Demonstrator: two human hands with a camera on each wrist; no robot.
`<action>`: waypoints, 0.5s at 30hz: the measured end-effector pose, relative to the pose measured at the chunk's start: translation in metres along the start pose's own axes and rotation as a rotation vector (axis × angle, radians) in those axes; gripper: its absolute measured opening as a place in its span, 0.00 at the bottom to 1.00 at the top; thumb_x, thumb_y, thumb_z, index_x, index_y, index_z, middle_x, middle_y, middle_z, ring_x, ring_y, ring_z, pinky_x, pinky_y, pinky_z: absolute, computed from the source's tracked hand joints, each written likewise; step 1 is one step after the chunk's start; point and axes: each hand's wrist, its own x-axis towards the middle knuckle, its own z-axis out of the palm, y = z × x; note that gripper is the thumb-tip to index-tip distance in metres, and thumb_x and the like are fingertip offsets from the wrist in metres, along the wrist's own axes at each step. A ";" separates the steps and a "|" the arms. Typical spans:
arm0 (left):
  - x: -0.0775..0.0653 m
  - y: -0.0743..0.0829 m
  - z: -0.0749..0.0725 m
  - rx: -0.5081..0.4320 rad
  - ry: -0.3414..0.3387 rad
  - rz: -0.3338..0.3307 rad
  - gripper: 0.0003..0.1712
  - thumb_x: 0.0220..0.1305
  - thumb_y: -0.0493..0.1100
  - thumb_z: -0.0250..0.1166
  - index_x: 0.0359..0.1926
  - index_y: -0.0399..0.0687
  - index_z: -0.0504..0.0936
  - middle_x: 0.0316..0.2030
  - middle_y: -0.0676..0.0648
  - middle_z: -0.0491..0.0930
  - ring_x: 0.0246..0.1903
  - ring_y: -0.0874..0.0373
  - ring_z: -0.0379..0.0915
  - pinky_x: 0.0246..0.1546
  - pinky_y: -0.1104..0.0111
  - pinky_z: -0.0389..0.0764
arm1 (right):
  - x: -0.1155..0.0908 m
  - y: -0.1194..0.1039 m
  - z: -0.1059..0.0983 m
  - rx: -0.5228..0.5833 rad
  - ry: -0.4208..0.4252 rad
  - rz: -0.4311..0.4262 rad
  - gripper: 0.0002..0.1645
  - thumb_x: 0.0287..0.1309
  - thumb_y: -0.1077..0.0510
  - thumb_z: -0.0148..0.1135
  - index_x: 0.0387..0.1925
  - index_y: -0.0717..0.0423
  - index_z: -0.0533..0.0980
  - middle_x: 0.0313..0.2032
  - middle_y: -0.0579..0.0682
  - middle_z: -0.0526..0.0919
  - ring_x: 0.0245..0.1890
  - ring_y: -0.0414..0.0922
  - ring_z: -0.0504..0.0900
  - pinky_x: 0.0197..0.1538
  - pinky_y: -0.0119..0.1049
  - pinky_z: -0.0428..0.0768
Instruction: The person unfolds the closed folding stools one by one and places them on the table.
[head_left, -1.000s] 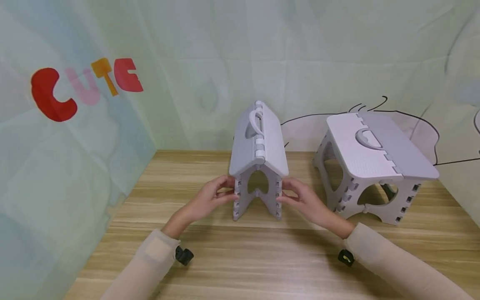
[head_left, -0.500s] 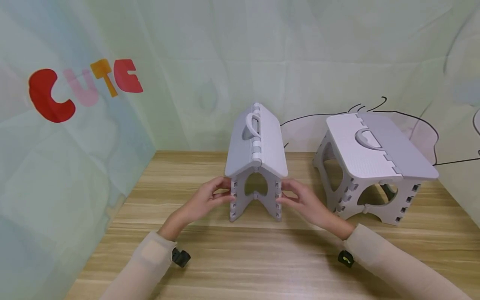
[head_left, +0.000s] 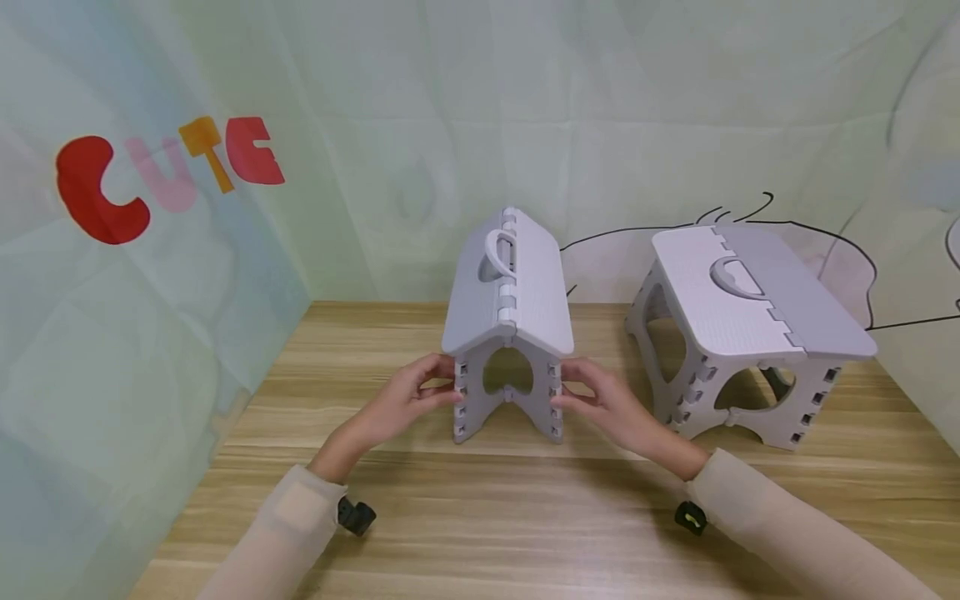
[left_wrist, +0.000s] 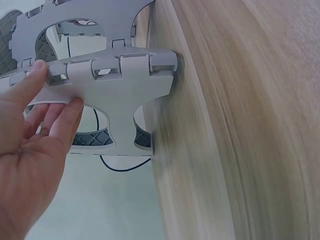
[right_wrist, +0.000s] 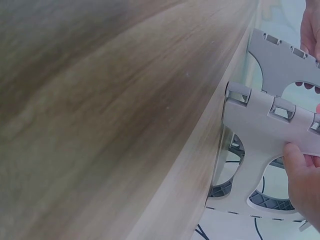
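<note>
A partly folded grey plastic folding stool stands upright on the table in the middle of the head view, its two-panel top peaked like a roof with a loop handle at the ridge. My left hand holds its left leg panel, the thumb on the hinged front edge and the fingers at the side cutout, as the left wrist view shows. Opposite, my right hand grips the right leg panel with the thumb on its outer face. Some right fingertips are hidden behind that panel.
A second folding stool, fully unfolded with a flat top, stands to the right, behind my right forearm. The wood-grain table runs back to a pale printed cloth. Another cloth with coloured letters hangs at the left.
My left hand has moved left along with the stool's left leg panel. The front legs stand wider apart and the roof-shaped top is flatter. My right hand stays nearly in place.
</note>
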 end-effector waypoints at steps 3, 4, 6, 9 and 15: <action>-0.001 0.000 -0.001 0.003 0.001 -0.010 0.23 0.66 0.30 0.65 0.60 0.31 0.72 0.55 0.36 0.77 0.58 0.43 0.73 0.58 0.63 0.77 | 0.000 0.000 0.000 -0.002 0.000 0.002 0.24 0.60 0.70 0.65 0.58 0.66 0.72 0.55 0.61 0.79 0.57 0.55 0.77 0.58 0.38 0.78; -0.001 0.000 -0.001 0.003 0.001 -0.012 0.23 0.66 0.31 0.65 0.60 0.31 0.72 0.55 0.36 0.77 0.58 0.43 0.73 0.58 0.63 0.77 | 0.000 0.000 0.000 -0.003 0.001 0.001 0.24 0.60 0.70 0.66 0.58 0.67 0.72 0.55 0.61 0.79 0.57 0.55 0.77 0.58 0.38 0.78; -0.002 0.000 -0.001 0.004 0.001 -0.012 0.23 0.66 0.31 0.65 0.60 0.31 0.72 0.55 0.36 0.77 0.58 0.42 0.73 0.58 0.63 0.77 | 0.000 0.000 0.001 -0.002 0.004 0.001 0.24 0.60 0.70 0.66 0.57 0.67 0.72 0.54 0.61 0.80 0.57 0.55 0.78 0.58 0.38 0.78; -0.002 0.000 -0.002 0.004 0.004 -0.010 0.22 0.66 0.30 0.65 0.59 0.31 0.72 0.54 0.36 0.77 0.57 0.43 0.73 0.58 0.63 0.77 | -0.001 -0.001 0.001 -0.003 0.008 -0.005 0.24 0.60 0.71 0.66 0.57 0.67 0.72 0.54 0.61 0.80 0.56 0.55 0.78 0.58 0.38 0.78; -0.004 -0.001 -0.003 -0.003 0.010 -0.011 0.22 0.65 0.30 0.65 0.58 0.30 0.72 0.53 0.36 0.77 0.57 0.42 0.74 0.58 0.64 0.77 | -0.001 -0.002 0.002 -0.015 0.012 -0.004 0.23 0.60 0.70 0.66 0.57 0.67 0.73 0.53 0.61 0.80 0.56 0.54 0.78 0.58 0.39 0.78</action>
